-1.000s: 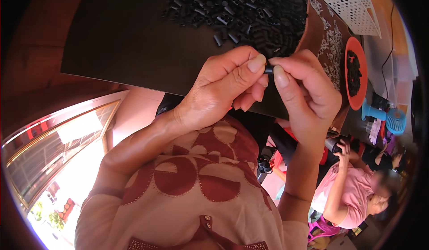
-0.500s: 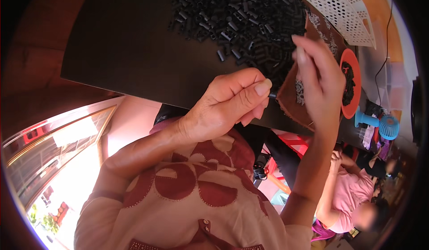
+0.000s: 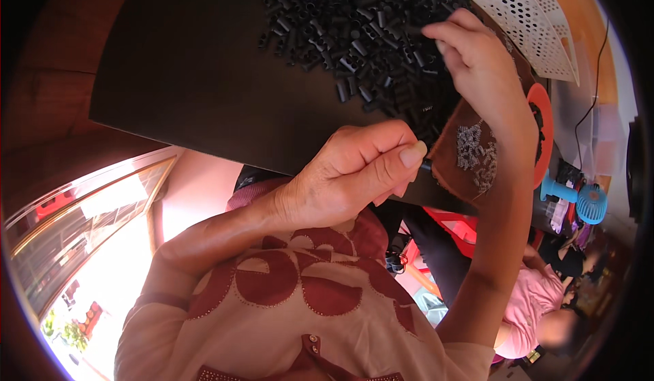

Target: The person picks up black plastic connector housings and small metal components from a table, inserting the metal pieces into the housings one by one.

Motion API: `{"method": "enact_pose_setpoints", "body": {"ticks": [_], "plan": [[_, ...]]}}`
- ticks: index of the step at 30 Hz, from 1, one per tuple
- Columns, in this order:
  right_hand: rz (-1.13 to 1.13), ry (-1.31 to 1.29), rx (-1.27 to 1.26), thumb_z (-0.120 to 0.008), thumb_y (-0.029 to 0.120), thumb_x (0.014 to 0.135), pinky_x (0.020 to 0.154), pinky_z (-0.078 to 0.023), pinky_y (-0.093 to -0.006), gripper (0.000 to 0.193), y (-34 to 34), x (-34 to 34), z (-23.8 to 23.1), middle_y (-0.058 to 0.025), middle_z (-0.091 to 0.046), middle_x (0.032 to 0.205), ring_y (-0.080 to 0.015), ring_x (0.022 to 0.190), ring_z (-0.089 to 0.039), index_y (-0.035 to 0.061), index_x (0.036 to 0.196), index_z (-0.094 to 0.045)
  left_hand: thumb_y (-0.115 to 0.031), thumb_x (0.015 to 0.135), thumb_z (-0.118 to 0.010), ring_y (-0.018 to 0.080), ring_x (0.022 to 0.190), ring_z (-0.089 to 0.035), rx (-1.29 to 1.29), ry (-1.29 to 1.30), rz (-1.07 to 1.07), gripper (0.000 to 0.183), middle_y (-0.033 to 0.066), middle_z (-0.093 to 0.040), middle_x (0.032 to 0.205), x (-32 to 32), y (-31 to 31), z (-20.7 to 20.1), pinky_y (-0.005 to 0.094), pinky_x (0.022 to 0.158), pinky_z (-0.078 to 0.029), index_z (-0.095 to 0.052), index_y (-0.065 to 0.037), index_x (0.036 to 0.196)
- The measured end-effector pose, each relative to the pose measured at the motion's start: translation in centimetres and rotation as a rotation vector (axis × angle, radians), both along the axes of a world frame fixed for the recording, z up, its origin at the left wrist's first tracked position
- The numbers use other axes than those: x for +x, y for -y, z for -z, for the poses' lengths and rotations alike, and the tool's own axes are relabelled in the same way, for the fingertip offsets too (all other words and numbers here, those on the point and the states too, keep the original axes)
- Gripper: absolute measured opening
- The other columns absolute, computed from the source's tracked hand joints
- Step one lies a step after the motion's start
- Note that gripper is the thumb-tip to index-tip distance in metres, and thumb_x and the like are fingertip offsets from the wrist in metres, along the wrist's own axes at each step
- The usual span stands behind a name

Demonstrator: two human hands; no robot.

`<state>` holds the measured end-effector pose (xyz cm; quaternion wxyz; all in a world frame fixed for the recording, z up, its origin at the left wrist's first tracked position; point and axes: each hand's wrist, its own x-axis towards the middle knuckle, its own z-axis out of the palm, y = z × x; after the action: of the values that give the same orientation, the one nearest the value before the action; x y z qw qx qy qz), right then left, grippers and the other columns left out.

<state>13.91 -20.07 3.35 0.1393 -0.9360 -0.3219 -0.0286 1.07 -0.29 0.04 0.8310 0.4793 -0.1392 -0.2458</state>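
My left hand (image 3: pixel 368 170) is closed in front of my chest, thumb pressed against the curled fingers. What it pinches, if anything, is hidden; a small dark end shows beside the fingertips. Farther off, my right hand (image 3: pixel 480 64) reaches over the right side of a big pile of short black tubes (image 3: pixel 361 33). Its index finger points toward the tubes, with the thumb slightly apart, and nothing clearly shows between them. Under the right wrist lies a brown cloth (image 3: pixel 449 170) bearing many tiny silvery springs (image 3: pixel 470 146).
An orange-red bowl (image 3: pixel 538 95) with dark bits stands right of my forearm. Behind it is a white perforated basket (image 3: pixel 524 26). A small blue fan (image 3: pixel 591 204) sits at the right. The dark tabletop (image 3: pixel 191 74) stretches left; a person in pink (image 3: pixel 535 306) sits at lower right.
My right hand has moved away from the springs on the cloth, up and left to the tube pile. The left hand keeps its closed pose. The whole view has shifted slightly.
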Motion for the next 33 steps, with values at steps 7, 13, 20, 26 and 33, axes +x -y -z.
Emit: {"method": "enact_pose_setpoints", "body": {"ticks": [7, 13, 20, 26, 33], "plan": [[0.152, 0.067, -0.014, -0.055, 0.005, 0.085, 0.071, -0.047, -0.0421, 0.016, 1.4, -0.2, -0.9, -0.0089, -0.056, 0.093, -0.032, 0.087, -0.059, 0.0067, 0.099, -0.062, -0.024, 0.103, -0.041, 0.0057, 0.061, -0.044, 0.028, 0.025, 0.025, 0.028, 0.0012, -0.052, 0.071, 0.0, -0.2, -0.2, 0.0214, 0.056, -0.038, -0.054, -0.002, 0.089], [0.093, 0.02, 0.028, -0.055, 0.006, 0.085, 0.069, -0.047, -0.0419, 0.013, 0.6, 0.8, -0.8, -0.0091, -0.056, 0.091, -0.032, 0.084, -0.058, 0.0061, 0.096, -0.062, -0.023, 0.102, -0.042, 0.0058, 0.061, -0.044, 0.028, 0.022, 0.02, 0.028, 0.0015, -0.052, 0.071, 0.0, -0.2, -0.2, 0.0214, 0.055, -0.037, -0.054, -0.002, 0.089], [0.065, 0.024, -0.166, -0.061, 0.013, 0.083, 0.068, -0.044, -0.0403, 0.012, -0.5, 2.3, -0.6, -0.0132, -0.058, 0.085, -0.0326, 0.077, -0.058, 0.0006, 0.086, -0.061, -0.024, 0.102, -0.042, 0.0059, 0.06, -0.044, 0.017, 0.025, 0.015, 0.028, 0.0014, -0.052, 0.071, 0.0, -0.1, -0.2, 0.0217, 0.055, -0.037, -0.054, -0.002, 0.089], [0.198, -0.026, -0.371, -0.059, 0.014, 0.082, 0.069, -0.044, -0.0439, 0.013, -2.6, 2.1, -1.1, -0.0159, -0.06, 0.084, -0.0361, 0.078, -0.058, 0.0005, 0.084, -0.06, -0.024, 0.102, -0.042, 0.006, 0.06, -0.044, -0.025, 0.01, 0.001, 0.028, 0.002, -0.052, 0.071, 0.0, -0.3, 0.0, 0.0218, 0.055, -0.037, -0.053, -0.002, 0.088], [0.049, 0.039, 0.009, -0.06, 0.006, 0.084, 0.062, -0.043, -0.032, 0.006, -1.8, 0.5, -1.0, -0.0087, -0.058, 0.076, -0.0194, 0.069, -0.056, 0.0008, 0.084, -0.057, -0.025, 0.102, -0.042, 0.006, 0.06, -0.045, -0.023, -0.029, -0.003, 0.028, 0.003, -0.054, 0.072, -0.1, -0.4, 0.0, 0.0209, 0.054, -0.037, -0.053, -0.002, 0.089]]}}
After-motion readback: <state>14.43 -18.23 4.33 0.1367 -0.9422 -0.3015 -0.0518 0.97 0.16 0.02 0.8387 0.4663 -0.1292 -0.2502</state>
